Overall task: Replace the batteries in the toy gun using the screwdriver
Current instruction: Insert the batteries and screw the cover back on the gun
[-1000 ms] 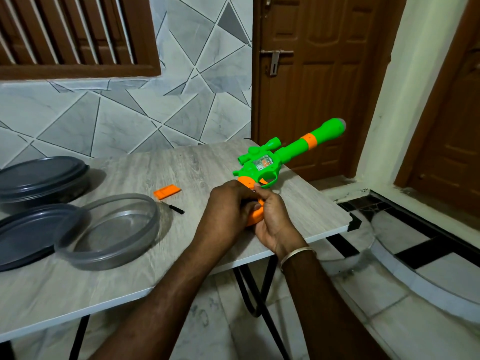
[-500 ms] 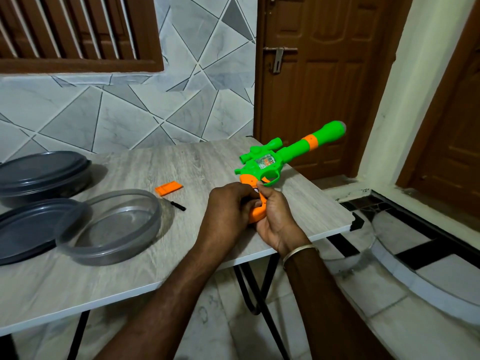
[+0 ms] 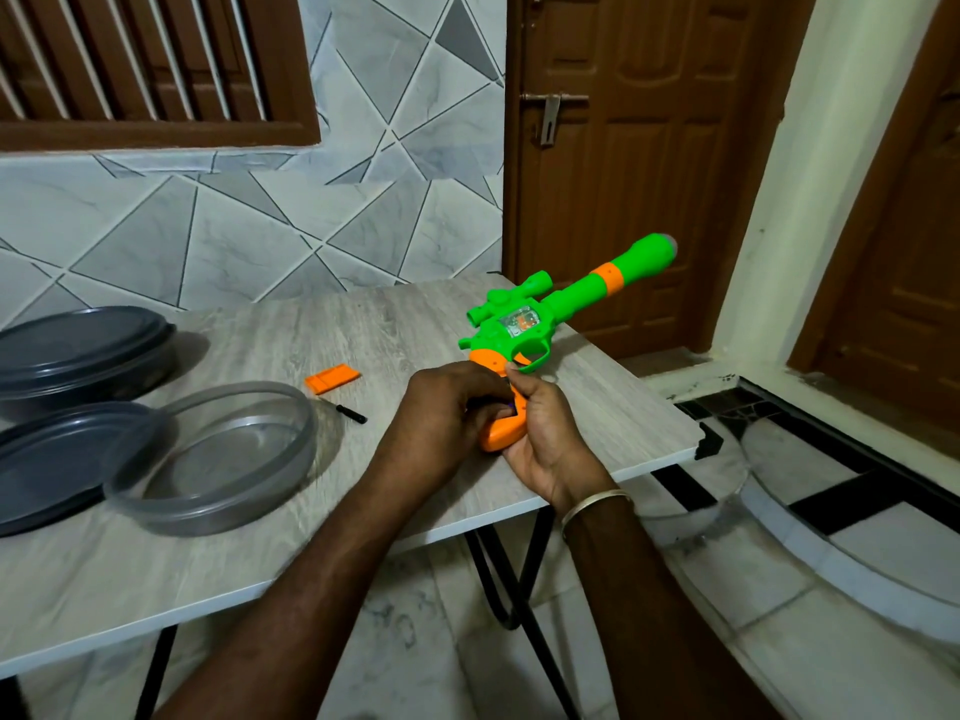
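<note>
A green toy gun (image 3: 566, 298) with an orange grip points up and to the right over the table's right end. My right hand (image 3: 545, 439) grips the orange grip from below. My left hand (image 3: 441, 407) curls its fingers against the grip's open side, where something dark and purple shows; what the fingers hold is hidden. The orange battery cover (image 3: 332, 379) lies on the table to the left of my hands. A small black screwdriver (image 3: 345, 412) lies just below the cover, untouched.
A clear round container (image 3: 218, 459) sits on the grey wood table (image 3: 363, 485) at the left, overlapping a dark lid (image 3: 47, 459). A dark lidded bowl (image 3: 78, 350) stands behind them. A tiled wall and a brown door (image 3: 639, 148) are beyond the table.
The hands and the gun have stayed nearly in place; my left fingers shifted slightly on the grip. The camera view moved a little.
</note>
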### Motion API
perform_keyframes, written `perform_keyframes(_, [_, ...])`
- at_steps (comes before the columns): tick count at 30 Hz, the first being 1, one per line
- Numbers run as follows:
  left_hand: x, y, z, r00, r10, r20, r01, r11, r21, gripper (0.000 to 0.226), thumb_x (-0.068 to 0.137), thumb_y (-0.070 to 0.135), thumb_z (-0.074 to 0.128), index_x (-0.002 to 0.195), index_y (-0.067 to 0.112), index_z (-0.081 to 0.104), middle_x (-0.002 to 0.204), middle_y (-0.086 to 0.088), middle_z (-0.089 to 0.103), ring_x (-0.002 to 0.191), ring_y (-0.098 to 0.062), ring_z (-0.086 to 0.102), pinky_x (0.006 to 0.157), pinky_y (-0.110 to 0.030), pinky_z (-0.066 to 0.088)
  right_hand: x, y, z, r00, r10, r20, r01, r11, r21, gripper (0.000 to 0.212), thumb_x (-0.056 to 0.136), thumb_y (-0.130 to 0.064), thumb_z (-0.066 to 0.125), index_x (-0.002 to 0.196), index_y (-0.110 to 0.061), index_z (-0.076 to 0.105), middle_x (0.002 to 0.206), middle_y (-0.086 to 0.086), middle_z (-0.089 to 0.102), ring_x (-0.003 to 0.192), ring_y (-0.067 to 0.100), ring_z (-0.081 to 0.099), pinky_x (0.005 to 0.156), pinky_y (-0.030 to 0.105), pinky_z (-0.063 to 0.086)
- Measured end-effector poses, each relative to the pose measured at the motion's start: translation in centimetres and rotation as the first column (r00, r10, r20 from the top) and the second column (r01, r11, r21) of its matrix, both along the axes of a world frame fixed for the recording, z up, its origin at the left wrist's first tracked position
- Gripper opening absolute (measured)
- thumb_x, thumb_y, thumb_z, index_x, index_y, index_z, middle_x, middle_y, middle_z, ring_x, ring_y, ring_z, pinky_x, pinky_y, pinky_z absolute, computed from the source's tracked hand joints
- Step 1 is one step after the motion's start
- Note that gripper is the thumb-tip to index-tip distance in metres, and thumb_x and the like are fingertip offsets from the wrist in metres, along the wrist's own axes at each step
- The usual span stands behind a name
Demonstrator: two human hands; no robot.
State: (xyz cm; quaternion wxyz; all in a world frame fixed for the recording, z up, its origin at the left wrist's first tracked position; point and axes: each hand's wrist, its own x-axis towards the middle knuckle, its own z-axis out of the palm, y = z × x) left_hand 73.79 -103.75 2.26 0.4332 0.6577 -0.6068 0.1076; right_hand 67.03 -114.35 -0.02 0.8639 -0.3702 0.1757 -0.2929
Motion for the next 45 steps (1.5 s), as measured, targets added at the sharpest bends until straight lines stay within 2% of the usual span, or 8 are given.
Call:
perform_keyframes(3, [-0.1,-0.1,0.2,0.999,0.048,-0.024,-0.048,0.999,0.008,0.016,0.074,0.016,0.070,0.085,0.012,0.081,0.087,-0.001,0.074,0.082,-0.008,0.064,0.077,-0.018,0.049,0.1,0.0,0.1,1.000,-0.011,-0.012,0.011,1.000,-0.001,0.029,0.102,-0.023,0.042,0.107,-0.003,0.063,0.080,0.011,0.073,0.069,0.018,0.070,0.061,0.024,0.058])
perform_keyframes(8, [-0.6,-0.1,0.6,0.996,0.081,0.031,-0.083,0.995,0.054,0.019,0.074,0.019,0.067,0.086,0.014,0.081,0.086,-0.004,0.074,0.081,-0.020,0.067,0.075,-0.036,0.054,0.1,0.1,0.1,1.000,-0.011,-0.009,0.011,1.000,-0.009,0.035,0.102,-0.023,0.042,0.121,0.000,0.060,0.096,0.015,0.069,0.084,0.023,0.066,0.081,0.034,0.053])
perform_keyframes(14, [-1.0,0.1,1.0,0.993,0.120,0.014,-0.120,0.993,0.003,0.021,0.085,0.007,0.072,0.099,0.021,0.081,0.092,-0.003,0.075,0.084,-0.017,0.068,0.079,-0.032,0.053,0.1,0.0,0.1,1.000,-0.006,0.021,0.006,1.000,-0.027,0.030,0.102,-0.022,0.042,0.106,-0.004,0.065,0.087,0.012,0.073,0.081,0.021,0.069,0.081,0.034,0.055])
perform_keyframes(23, [-0.9,-0.7,1.8,0.890,0.181,-0.419,-0.150,0.983,0.105,0.004,0.075,0.015,0.082,0.075,0.019,0.081,0.070,0.006,0.075,0.067,-0.004,0.069,0.066,-0.026,0.056,0.2,0.2,0.2,1.000,-0.001,0.007,0.001,0.998,-0.059,0.032,0.103,-0.023,0.038,0.104,-0.006,0.065,0.077,0.006,0.073,0.067,0.016,0.070,0.058,0.025,0.055])
perform_keyframes(34, [-0.1,0.0,1.8,0.803,0.196,-0.563,-0.158,0.981,0.116,0.016,0.060,0.015,0.080,0.060,0.008,0.066,0.062,-0.009,0.072,0.069,-0.032,0.072,0.071,-0.053,0.061,0.7,0.3,0.2,0.998,-0.055,-0.021,0.055,0.998,-0.019,0.031,0.103,-0.023,0.039,0.122,-0.007,0.059,0.095,0.014,0.068,0.077,0.021,0.065,0.066,0.033,0.053])
perform_keyframes(39, [-0.1,-0.7,1.5,0.872,0.189,-0.452,-0.157,0.982,0.108,0.022,0.066,0.014,0.091,0.074,0.016,0.070,0.066,-0.005,0.071,0.064,-0.024,0.070,0.065,-0.044,0.061,0.7,0.5,0.3,0.999,-0.042,0.007,0.042,0.999,-0.003,0.041,0.103,-0.021,0.037,0.132,0.003,0.054,0.091,0.013,0.072,0.073,0.020,0.071,0.061,0.030,0.059])
perform_keyframes(43, [0.2,-1.0,1.0,0.852,0.145,-0.503,-0.124,0.989,0.075,0.032,0.078,0.017,0.080,0.109,0.023,0.078,0.081,-0.005,0.075,0.073,-0.018,0.071,0.078,-0.043,0.061,0.4,0.5,0.3,0.996,-0.003,0.088,0.004,1.000,-0.003,0.034,0.103,-0.020,0.037,0.126,-0.003,0.058,0.084,0.010,0.075,0.073,0.019,0.072,0.066,0.031,0.059])
perform_keyframes(45, [0.1,-1.1,0.6,0.834,0.099,-0.542,-0.116,0.993,0.001,0.032,0.081,0.020,0.076,0.112,0.025,0.077,0.088,-0.006,0.077,0.079,-0.017,0.072,0.082,-0.043,0.061,0.2,0.5,0.4,0.996,0.006,0.092,-0.004,1.000,-0.028,0.030,0.104,-0.021,0.038,0.115,-0.008,0.062,0.081,0.008,0.075,0.073,0.019,0.071,0.068,0.033,0.056])
